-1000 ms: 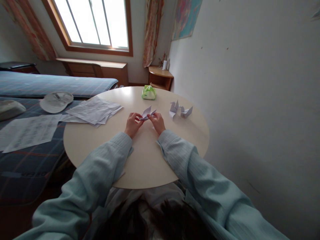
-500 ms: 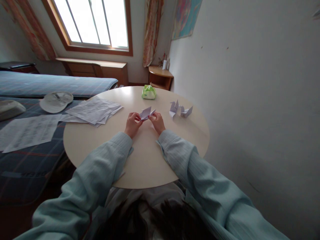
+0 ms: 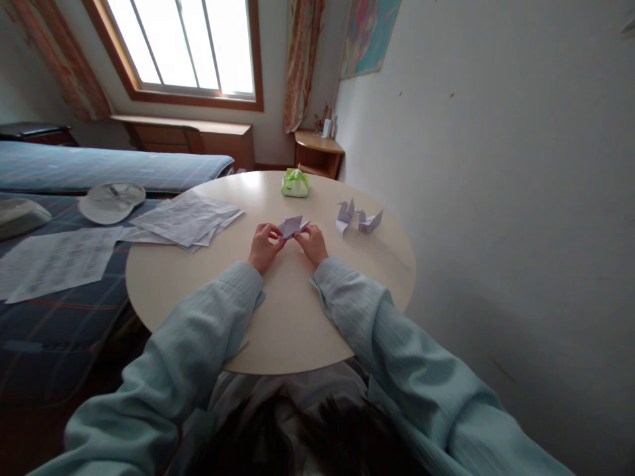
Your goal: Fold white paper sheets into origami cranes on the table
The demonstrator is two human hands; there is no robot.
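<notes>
Folded paper (image 3: 291,227) between left hand (image 3: 264,247) and right hand (image 3: 313,245), over table (image 3: 290,311). Paper birds (image 3: 344,218) on table to right; paper stack (image 3: 188,219) left, near bed (image 3: 54,324); packet (image 3: 296,186) behind.

Both of my arms, left (image 3: 203,330) and right (image 3: 397,344), reach forward across the near edge of the table (image 3: 292,330) and converge toward its middle, sleeved to the wrist. My left hand (image 3: 264,247) is over that middle, fingers curled, thumb and forefinger closed in a pinching grip. My right hand (image 3: 312,244) is level with it, nearer the table's right side, fingertips likewise pinched. The hands are close together, turned inward. Whether the forearms bear on the table cannot be determined.
</notes>
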